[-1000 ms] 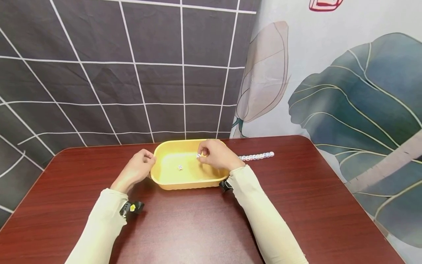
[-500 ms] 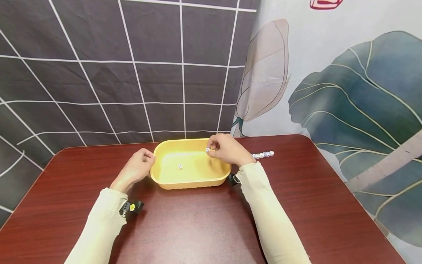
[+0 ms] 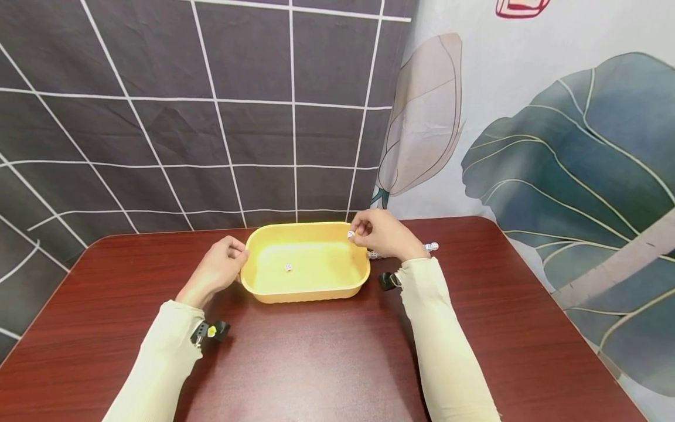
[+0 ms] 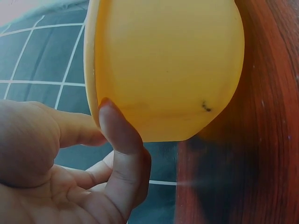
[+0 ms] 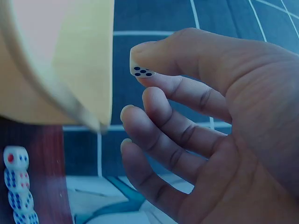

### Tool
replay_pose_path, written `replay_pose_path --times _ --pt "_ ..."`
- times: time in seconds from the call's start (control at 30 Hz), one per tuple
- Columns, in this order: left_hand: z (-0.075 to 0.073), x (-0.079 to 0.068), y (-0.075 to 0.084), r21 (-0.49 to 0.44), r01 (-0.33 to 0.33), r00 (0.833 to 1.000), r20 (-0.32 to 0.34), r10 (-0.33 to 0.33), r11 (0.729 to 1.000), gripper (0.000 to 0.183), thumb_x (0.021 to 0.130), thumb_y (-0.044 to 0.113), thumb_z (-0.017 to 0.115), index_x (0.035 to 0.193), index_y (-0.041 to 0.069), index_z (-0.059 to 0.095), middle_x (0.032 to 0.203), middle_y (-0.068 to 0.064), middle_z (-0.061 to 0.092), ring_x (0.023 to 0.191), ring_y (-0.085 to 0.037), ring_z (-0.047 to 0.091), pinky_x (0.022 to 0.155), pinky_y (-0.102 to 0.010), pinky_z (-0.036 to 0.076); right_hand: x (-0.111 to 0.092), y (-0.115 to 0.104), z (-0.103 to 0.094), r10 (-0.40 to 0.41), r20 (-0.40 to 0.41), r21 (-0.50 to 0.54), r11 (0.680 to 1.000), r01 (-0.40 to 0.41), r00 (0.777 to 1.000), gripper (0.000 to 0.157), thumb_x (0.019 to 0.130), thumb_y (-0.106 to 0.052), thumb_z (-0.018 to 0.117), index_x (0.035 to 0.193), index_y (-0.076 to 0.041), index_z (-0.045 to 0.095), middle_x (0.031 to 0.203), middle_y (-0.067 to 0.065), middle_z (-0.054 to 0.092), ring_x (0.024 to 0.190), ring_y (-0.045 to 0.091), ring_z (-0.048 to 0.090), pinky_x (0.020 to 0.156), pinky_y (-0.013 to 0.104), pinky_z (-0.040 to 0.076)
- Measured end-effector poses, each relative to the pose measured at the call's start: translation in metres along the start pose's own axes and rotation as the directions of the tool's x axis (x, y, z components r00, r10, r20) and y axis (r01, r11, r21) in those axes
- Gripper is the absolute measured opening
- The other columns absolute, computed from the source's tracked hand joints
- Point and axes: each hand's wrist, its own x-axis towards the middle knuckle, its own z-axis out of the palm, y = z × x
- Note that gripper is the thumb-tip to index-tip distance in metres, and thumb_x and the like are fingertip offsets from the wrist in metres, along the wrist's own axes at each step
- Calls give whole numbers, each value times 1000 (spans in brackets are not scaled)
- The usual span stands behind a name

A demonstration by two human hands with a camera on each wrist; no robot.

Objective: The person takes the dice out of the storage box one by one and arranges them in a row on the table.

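Observation:
My left hand (image 3: 218, 266) grips the left end of a yellow plastic basin (image 3: 306, 295), thumb and fingertips at its rim in the left wrist view. Between thumb and index finger my right hand (image 3: 387, 236) pinches a white die (image 5: 142, 71), its five black pips facing the right wrist camera. That hand is raised at the basin's right rim. Another die (image 3: 288, 268) lies on the basin's floor, left of its middle. Just right of the basin, a row of several dice (image 3: 431, 247) lies on the table, partly hidden behind my right hand and wrist.
The dark red wooden table (image 3: 295, 363) carries the basin near its back edge. Behind it hangs a grey cloth (image 3: 253, 135) with white grid lines. A pale curtain (image 3: 427, 117) with leaf prints hangs at the right.
My right hand has moved right and slightly up, from over the basin to its right rim, with the die still pinched. The left hand and basin have stayed in place.

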Motion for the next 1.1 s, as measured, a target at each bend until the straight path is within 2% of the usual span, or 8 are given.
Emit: replay_pose_path --times 0.17,0.43,1.1 --pt "0 0 0 7 -2 1000 -9 2 1000 20 103 10 51 112 -7 51 88 -14 62 58 -14 58 57 -30 55 -6 9 -12 43 -6 42 998 -43 999 5 90 -8 74 93 -8 70 84 5 63 80 19 58 75 28 51" --pt "-2 0 -2 62 1 999 -50 2 998 19 102 11 51 111 -6 52 95 -19 63 64 -13 58 58 -25 51 -17 31 -29 86 -56 81 993 -81 995 5 90 -11 74 92 -8 71 83 4 61 80 19 56 72 25 48" --pt "-7 -1 -2 61 12 999 -42 -9 998 20 102 11 50 112 -7 51 92 -17 61 58 -13 56 55 -24 50 -41 77 -51 156 -131 49 987 -151 979 8 93 -11 71 99 -7 70 89 7 63 83 21 57 74 24 48"
